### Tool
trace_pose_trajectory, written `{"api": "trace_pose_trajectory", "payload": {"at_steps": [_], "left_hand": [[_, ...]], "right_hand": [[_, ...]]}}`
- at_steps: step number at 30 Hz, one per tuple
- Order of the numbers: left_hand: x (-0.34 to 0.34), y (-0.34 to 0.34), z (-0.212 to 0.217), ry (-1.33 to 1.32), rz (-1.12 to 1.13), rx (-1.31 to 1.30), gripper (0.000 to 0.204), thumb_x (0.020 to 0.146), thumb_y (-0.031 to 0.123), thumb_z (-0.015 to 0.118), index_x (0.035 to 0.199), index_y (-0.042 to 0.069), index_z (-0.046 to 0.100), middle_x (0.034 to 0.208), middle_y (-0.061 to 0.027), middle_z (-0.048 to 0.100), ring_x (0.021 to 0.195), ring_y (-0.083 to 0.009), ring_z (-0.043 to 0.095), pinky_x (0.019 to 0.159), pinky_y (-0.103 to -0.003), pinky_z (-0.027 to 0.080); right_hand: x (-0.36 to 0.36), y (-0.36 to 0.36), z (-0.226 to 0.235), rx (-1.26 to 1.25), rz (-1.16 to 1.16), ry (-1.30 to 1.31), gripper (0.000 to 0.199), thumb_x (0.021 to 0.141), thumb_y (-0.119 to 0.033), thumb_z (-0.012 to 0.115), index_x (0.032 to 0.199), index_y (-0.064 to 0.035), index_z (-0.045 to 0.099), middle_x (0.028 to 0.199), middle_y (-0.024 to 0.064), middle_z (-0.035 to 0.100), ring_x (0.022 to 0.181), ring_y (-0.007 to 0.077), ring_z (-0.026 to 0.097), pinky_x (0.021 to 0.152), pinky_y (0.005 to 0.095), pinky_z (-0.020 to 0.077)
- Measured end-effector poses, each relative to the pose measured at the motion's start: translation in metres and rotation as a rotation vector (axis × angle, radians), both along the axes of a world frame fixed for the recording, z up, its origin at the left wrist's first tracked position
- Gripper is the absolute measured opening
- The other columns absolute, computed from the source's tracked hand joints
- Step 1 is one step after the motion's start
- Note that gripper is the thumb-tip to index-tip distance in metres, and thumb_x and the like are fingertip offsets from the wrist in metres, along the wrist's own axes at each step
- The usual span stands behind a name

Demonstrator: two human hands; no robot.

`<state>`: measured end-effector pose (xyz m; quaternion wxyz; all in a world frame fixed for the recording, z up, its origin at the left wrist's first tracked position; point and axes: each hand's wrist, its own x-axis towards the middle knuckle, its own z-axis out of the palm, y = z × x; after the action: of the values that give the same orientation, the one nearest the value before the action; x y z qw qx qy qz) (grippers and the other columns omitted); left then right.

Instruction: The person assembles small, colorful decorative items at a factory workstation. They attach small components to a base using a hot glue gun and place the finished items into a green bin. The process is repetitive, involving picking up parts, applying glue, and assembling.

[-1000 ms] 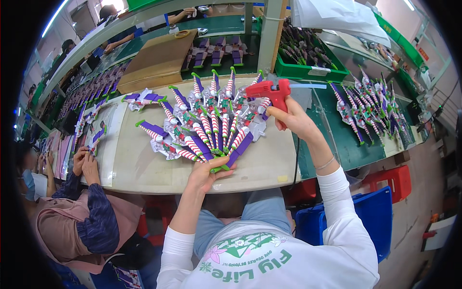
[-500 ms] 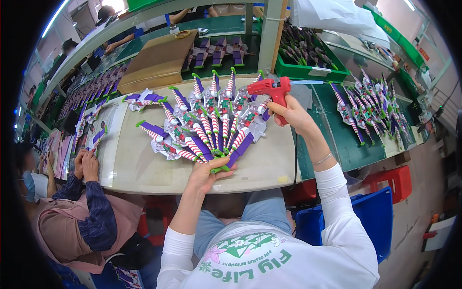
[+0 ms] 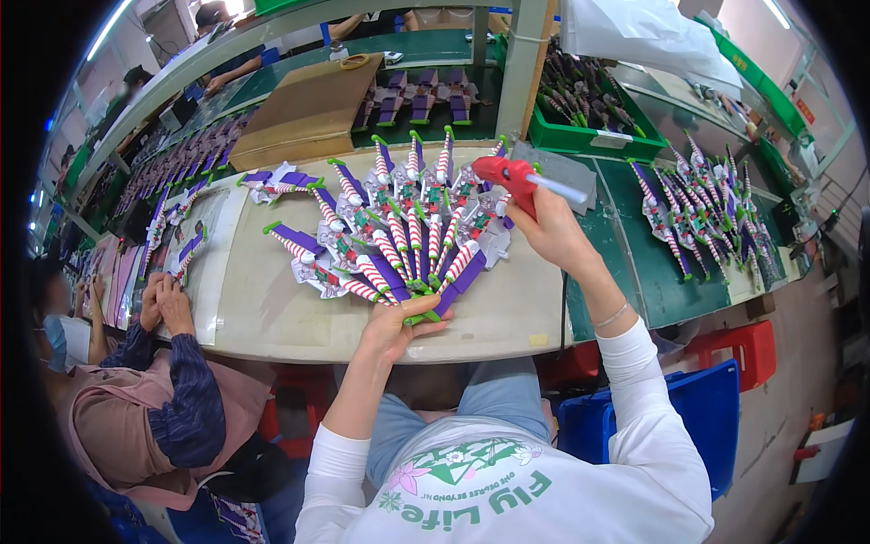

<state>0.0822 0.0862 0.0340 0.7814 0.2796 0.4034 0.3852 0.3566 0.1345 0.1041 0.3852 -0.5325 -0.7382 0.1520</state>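
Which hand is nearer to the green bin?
Right. The right hand, holding a red glue gun, is just below the green bin; the left hand is farther.

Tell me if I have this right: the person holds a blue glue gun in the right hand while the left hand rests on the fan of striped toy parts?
Not quite. In the head view the glue gun is red, not blue. The right hand does hold it, and the left hand rests on the fan of striped toy parts.
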Motion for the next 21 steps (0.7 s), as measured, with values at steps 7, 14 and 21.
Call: {"api": "trace_pose_trajectory", "payload": {"at_steps": [7, 14, 21], "left_hand": [[0.001, 0.0, 0.0, 0.001, 0.013, -0.025, 0.028, 0.083, -0.002, 0.069, 0.111, -0.003, 0.062, 0.102, -0.0148, 0.069, 0.088, -0.0329, 0.071, 0.077, -0.044, 0.061], [0.001, 0.0, 0.002, 0.009, 0.011, -0.026, 0.028, 0.083, -0.002, 0.069, 0.11, -0.003, 0.062, 0.1, -0.0146, 0.069, 0.089, -0.0322, 0.071, 0.077, -0.044, 0.061], [0.0, 0.0, 0.0, 0.011, 0.004, -0.025, 0.029, 0.084, 0.0, 0.07, 0.111, -0.003, 0.062, 0.102, -0.0145, 0.069, 0.088, -0.0318, 0.071, 0.078, -0.043, 0.061]], "right_hand": [[-0.015, -0.01, 0.039, -0.428, 0.231, 0.233, 0.039, 0.09, -0.019, 0.064, 0.119, 0.0007, 0.049, 0.071, 0.0062, 0.059, 0.054, 0.0143, 0.057, 0.05, 0.0309, 0.0452], [-0.017, -0.006, 0.033, -0.52, 0.269, 0.208, 0.038, 0.09, -0.021, 0.065, 0.116, 0.0029, 0.051, 0.066, 0.0038, 0.055, 0.052, 0.0121, 0.055, 0.047, 0.0292, 0.0425], [-0.016, -0.001, 0.032, -0.544, 0.267, 0.312, 0.04, 0.089, -0.02, 0.065, 0.118, 0.0025, 0.049, 0.068, 0.002, 0.054, 0.051, 0.0095, 0.053, 0.046, 0.0265, 0.0401]]}}
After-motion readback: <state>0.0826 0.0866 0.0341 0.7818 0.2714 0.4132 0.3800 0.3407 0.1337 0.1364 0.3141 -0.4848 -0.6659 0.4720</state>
